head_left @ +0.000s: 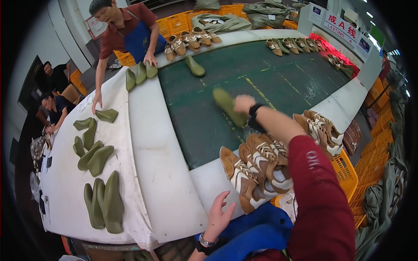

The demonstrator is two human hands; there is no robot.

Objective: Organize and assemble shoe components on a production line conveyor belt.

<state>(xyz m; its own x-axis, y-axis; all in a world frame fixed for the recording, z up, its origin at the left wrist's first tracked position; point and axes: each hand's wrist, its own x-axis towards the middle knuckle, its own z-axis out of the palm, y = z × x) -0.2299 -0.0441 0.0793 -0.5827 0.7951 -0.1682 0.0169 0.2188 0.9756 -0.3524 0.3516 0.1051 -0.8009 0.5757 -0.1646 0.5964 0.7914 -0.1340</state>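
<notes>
My right hand (244, 104) reaches far over the dark green belt (196, 135), its fingers closed on a green shoe last (227, 108). Both are somewhat blurred by motion. My left hand (219, 217) is low in front of me with fingers apart and holds nothing. Right beside it, brown and white shoe uppers (254, 167) with laces stand in a row on the white ledge of the table. Another green last (194, 66) lies alone on the belt's far left part.
Across the table a co-worker (130, 30) in a blue apron touches lasts on the left. Several green lasts (98, 158) lie on the white cloth (65, 191). More shoe uppers (191, 40) line the far edge. Orange crates (344, 172) stand at my right.
</notes>
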